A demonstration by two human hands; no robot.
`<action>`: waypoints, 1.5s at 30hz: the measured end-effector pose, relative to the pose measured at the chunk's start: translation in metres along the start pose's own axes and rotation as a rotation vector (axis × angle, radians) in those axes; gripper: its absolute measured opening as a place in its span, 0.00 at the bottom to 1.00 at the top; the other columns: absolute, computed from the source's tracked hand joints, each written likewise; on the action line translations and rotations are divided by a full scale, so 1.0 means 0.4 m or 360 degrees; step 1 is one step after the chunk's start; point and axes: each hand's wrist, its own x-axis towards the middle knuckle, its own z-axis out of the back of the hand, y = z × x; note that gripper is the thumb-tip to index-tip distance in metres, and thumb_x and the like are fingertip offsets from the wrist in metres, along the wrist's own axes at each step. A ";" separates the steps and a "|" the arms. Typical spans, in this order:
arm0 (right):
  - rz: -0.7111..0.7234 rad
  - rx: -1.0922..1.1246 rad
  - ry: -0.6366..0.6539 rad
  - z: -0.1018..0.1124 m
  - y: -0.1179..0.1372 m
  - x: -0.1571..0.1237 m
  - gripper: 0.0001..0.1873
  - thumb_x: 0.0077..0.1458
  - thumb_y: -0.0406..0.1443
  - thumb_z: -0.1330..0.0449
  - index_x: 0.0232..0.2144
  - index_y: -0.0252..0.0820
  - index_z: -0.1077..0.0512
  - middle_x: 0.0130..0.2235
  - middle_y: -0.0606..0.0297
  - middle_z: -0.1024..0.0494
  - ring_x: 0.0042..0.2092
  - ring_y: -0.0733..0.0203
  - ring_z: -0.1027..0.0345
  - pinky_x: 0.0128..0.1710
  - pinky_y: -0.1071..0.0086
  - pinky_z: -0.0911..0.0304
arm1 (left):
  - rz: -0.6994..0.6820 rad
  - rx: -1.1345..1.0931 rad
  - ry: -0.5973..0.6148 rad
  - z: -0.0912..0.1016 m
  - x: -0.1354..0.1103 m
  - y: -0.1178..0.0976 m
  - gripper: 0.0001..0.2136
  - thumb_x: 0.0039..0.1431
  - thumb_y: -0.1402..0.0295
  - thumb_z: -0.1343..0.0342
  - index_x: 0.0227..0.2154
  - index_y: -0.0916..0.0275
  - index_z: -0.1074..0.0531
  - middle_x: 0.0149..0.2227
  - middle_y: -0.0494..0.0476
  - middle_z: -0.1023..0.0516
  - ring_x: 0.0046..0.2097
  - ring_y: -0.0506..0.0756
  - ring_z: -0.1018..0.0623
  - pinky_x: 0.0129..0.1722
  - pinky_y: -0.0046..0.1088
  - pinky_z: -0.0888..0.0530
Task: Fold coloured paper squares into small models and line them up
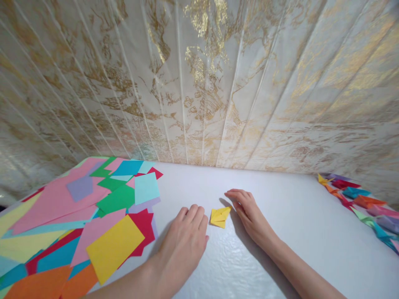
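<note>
A small folded yellow paper piece lies on the white table between my two hands. My left hand rests on the table just left of it, fingers curled under, holding nothing that I can see. My right hand lies palm down just right of the piece, fingers stretched toward its upper corner, close to it or just touching it.
A spread of loose coloured paper sheets covers the table's left side. A row of finished folded paper figures lies along the right edge. A cream and gold patterned wall rises directly behind the table.
</note>
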 end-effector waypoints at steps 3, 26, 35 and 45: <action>0.0095 0.0200 0.0083 0.020 0.019 0.005 0.18 0.58 0.25 0.53 0.44 0.46 0.31 0.46 0.59 0.26 0.50 0.53 0.35 0.51 0.57 0.35 | 0.0063 -0.0252 0.0056 0.011 0.017 0.016 0.09 0.61 0.71 0.42 0.44 0.64 0.28 0.46 0.62 0.26 0.46 0.63 0.28 0.45 0.43 0.27; 0.0062 0.0477 0.0434 0.018 0.054 0.018 0.10 0.65 0.30 0.47 0.37 0.46 0.27 0.43 0.61 0.26 0.47 0.52 0.38 0.50 0.56 0.42 | -0.0265 -0.1179 0.0025 0.019 0.028 0.053 0.15 0.58 0.73 0.35 0.47 0.59 0.29 0.52 0.56 0.28 0.55 0.60 0.32 0.56 0.41 0.34; 0.0241 0.0396 0.0524 0.061 0.096 0.007 0.11 0.57 0.23 0.42 0.36 0.44 0.32 0.38 0.64 0.26 0.43 0.56 0.36 0.43 0.64 0.39 | -0.0230 -0.1154 0.0081 -0.011 0.036 0.061 0.14 0.58 0.75 0.35 0.46 0.65 0.28 0.49 0.58 0.26 0.51 0.59 0.28 0.54 0.38 0.30; 0.0558 0.0090 0.0400 0.032 0.077 0.001 0.08 0.65 0.28 0.44 0.36 0.43 0.28 0.34 0.63 0.24 0.37 0.56 0.36 0.37 0.64 0.41 | -0.0260 -0.1017 0.0063 -0.002 0.045 0.075 0.09 0.58 0.73 0.34 0.41 0.64 0.25 0.45 0.56 0.23 0.47 0.58 0.25 0.49 0.36 0.28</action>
